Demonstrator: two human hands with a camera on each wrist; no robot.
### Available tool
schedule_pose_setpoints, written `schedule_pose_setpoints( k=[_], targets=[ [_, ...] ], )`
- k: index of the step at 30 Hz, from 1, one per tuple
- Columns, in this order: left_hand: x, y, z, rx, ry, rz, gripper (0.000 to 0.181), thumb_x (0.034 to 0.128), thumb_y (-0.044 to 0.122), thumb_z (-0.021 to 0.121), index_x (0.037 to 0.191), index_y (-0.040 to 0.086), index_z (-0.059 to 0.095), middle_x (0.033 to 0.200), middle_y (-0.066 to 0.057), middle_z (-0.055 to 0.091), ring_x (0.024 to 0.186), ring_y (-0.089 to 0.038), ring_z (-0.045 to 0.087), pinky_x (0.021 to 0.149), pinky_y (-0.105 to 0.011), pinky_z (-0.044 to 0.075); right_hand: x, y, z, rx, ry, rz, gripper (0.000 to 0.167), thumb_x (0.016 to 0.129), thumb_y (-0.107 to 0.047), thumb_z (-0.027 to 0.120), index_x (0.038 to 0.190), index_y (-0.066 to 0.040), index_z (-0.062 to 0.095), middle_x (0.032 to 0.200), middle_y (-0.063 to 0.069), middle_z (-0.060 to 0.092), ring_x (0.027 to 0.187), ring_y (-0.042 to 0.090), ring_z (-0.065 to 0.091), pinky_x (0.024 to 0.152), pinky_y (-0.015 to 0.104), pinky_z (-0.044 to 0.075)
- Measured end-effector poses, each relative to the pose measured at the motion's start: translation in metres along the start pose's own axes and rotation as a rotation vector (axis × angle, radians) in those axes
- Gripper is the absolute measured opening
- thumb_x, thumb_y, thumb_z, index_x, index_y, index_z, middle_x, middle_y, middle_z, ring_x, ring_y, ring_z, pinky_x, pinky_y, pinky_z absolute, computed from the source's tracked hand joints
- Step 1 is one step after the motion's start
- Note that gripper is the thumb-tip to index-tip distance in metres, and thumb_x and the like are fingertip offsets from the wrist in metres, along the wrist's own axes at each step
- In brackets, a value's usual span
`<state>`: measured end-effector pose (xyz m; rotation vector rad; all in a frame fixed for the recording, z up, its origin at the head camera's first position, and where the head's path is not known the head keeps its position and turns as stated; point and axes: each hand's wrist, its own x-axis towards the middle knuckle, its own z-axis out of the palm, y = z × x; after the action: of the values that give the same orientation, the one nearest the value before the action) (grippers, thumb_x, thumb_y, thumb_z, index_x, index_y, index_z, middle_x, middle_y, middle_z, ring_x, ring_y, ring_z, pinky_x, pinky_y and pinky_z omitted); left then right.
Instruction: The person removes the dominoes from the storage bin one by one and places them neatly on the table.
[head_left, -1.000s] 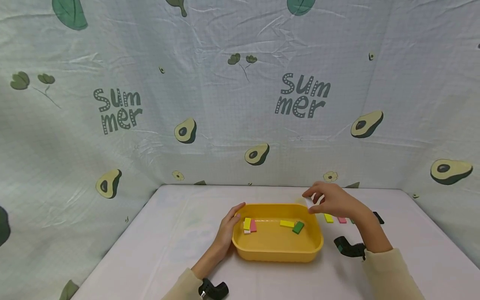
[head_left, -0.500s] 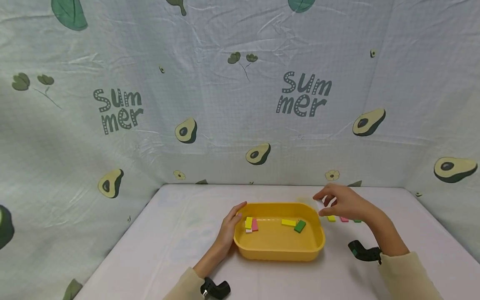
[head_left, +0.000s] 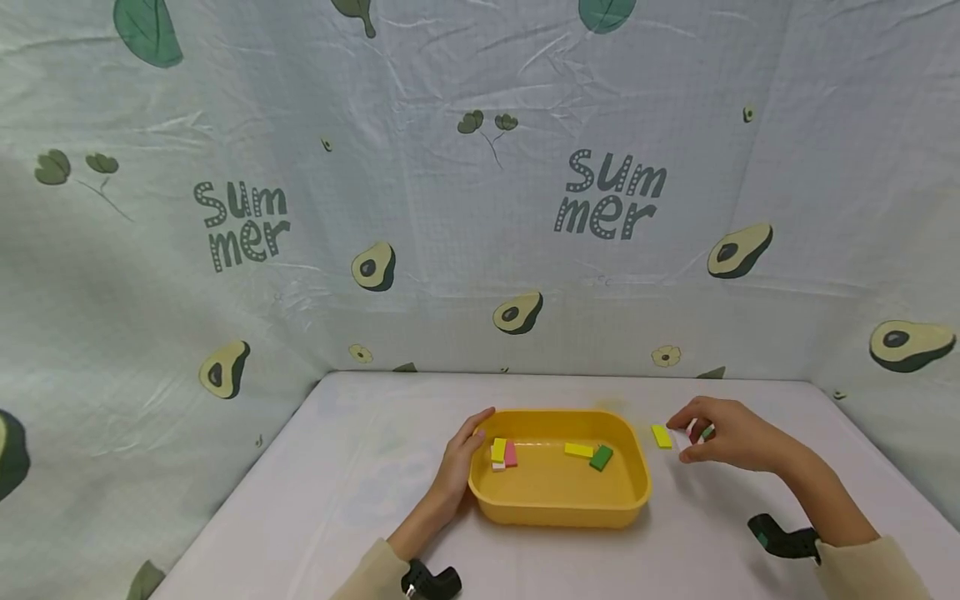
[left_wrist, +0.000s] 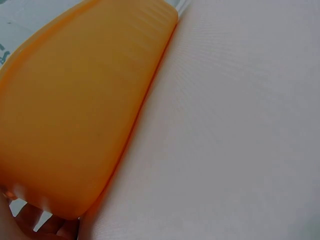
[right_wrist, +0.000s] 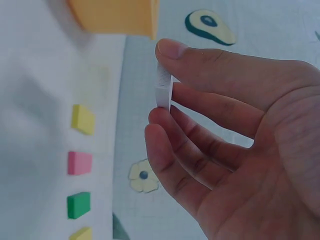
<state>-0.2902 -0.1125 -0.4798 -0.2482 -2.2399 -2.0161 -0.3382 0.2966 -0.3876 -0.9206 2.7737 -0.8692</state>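
A white block [right_wrist: 163,90] is pinched between the thumb and fingers of the right hand [head_left: 738,435], drawn together to its narrow thickness. Just left of those fingertips a yellow block [head_left: 662,437] lies on the desk [head_left: 390,433]; a pink block [right_wrist: 80,163] and a green block [right_wrist: 79,205] lie partly behind the fingers. Farther left stands a yellow tray [head_left: 558,512] holding small coloured blocks [head_left: 579,450], its left end gripped by the left hand [head_left: 448,471], thumb at the rim.
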Motion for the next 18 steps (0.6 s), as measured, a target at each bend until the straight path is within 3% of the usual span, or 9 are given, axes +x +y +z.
schedule_pose_setpoints(
  k=[9,18],
  targets=[
    [-0.002,0.004,0.003,-0.005,-0.003,-0.011,0.049,0.1109,0.021,0.034,0.158,0.009,0.041,0.167,-0.014,0.036,0.155,-0.036,0.031,0.129,-0.057,0.02,-0.009,0.021,0.007,0.021,-0.047,0.051,0.042,0.079,-0.018,0.089,0.112,-0.002,0.07,0.107,0.006,0.07,0.082,0.007,0.056,0.068,0.021,0.056],
    [-0.005,0.008,0.004,-0.004,0.009,-0.018,0.049,0.1108,0.02,0.034,0.158,0.008,0.041,0.166,-0.013,0.037,0.155,-0.036,0.031,0.129,-0.056,0.02,-0.001,0.025,0.024,0.093,-0.107,0.123,0.044,0.076,-0.016,0.09,0.112,-0.002,0.07,0.104,0.004,0.068,0.083,0.019,0.056,0.065,0.022,0.053]
  ],
)
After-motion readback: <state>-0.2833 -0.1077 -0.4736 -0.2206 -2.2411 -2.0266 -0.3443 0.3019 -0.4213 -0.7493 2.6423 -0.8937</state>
